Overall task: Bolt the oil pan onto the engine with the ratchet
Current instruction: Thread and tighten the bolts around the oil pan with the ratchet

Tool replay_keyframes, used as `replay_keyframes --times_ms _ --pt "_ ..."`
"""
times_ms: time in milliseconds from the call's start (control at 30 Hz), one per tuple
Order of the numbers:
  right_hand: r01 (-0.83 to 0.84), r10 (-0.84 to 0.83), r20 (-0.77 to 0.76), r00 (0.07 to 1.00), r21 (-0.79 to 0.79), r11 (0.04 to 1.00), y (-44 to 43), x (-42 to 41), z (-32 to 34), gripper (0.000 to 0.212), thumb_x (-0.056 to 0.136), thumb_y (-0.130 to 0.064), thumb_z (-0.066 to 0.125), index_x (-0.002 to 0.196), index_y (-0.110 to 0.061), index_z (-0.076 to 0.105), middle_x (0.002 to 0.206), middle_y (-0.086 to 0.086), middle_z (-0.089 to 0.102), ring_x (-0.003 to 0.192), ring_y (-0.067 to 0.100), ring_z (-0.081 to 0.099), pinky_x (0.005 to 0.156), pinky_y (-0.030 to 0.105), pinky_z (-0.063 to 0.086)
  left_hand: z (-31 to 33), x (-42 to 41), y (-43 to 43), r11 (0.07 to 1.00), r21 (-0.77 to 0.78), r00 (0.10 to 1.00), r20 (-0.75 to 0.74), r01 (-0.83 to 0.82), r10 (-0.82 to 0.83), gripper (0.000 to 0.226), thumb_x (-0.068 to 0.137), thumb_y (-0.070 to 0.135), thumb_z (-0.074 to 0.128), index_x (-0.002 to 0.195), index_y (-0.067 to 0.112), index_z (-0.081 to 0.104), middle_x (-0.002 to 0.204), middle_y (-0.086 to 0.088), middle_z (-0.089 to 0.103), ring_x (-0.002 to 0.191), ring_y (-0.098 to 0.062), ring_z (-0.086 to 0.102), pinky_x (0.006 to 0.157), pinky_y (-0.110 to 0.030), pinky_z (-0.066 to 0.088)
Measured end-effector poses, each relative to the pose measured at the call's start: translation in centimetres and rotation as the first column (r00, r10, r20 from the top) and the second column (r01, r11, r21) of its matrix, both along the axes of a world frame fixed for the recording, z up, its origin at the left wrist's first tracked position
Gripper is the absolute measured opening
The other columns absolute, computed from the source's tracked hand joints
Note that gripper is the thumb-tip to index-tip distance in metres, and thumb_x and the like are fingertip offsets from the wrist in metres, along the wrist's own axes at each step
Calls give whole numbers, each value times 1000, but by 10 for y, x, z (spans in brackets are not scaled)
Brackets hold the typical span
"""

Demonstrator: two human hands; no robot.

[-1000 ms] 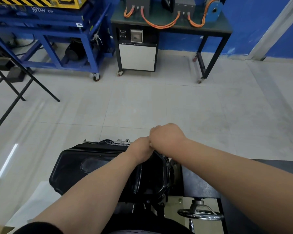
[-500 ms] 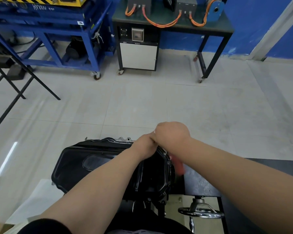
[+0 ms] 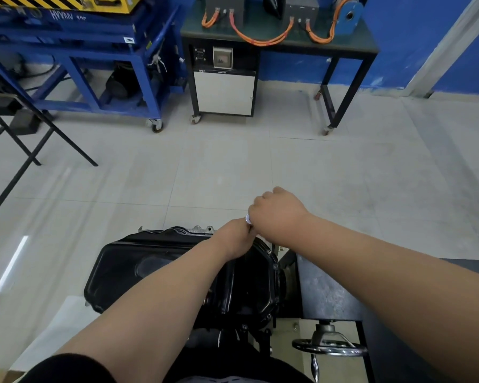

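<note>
The black oil pan [image 3: 163,272] is sitting on the engine [image 3: 202,229], of which only a strip of bare metal is showing at the far edge. The whole lot is hanging off the dark stand [image 3: 324,288], with its handwheel [image 3: 329,348] on the person's right. Both forearms are reaching across the pan to its far right corner.

The right hand [image 3: 277,217] is curling into a tight fist. It is riding a little higher and further out than a second ago, when it was lying level with the other hand. A small silvery end, which I am taking for the ratchet [image 3: 248,219], is now poking out of the fist where the two hands meet. The reddish blur that was flashing under that wrist half a second back is no longer showing.

The left hand [image 3: 233,240] is staying low at the rim with its fingers tucked over the far side, so I cannot tell what it is holding.

To me this is looking like one swing of the handle on a far-corner bolt, with tightening still going on.
</note>
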State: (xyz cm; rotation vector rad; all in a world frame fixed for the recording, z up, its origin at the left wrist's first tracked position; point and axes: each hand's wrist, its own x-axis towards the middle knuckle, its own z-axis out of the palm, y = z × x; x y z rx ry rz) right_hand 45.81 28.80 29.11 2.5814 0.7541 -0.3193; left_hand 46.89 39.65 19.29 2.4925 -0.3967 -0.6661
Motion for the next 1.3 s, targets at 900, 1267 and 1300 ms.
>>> replay_keyframes --times_ms 900,1267,1300 --pt "126 -130 -67 989 -68 990 8 10 -1 19 93 -22 46 103 -16 61 98 0 61 90 24 58 73 31 39 3 6 0 999 28 999 -28 47 -46 27 95 21 35 102 11 59 113 -13 64 91 -28 54 69 -26 32" --pt "13 -17 -30 999 -104 994 1 11 2 16 93 -16 44 104 -14 56 108 3 63 93 24 58 81 33 37 0 6 1 999 4 997 -55 51 -50 34 97 25 33 110 6 57 116 -19 61 100 -31 56 72 -27 34" --pt "64 -66 -30 997 -81 995 2 12 -2 17 94 -18 44 101 -15 58 107 2 63 89 23 58 77 33 39 1 6 0 1000 -11 998 -58 29 -30 31 96 21 34 108 7 58 117 -18 61 97 -27 55 73 -25 33"
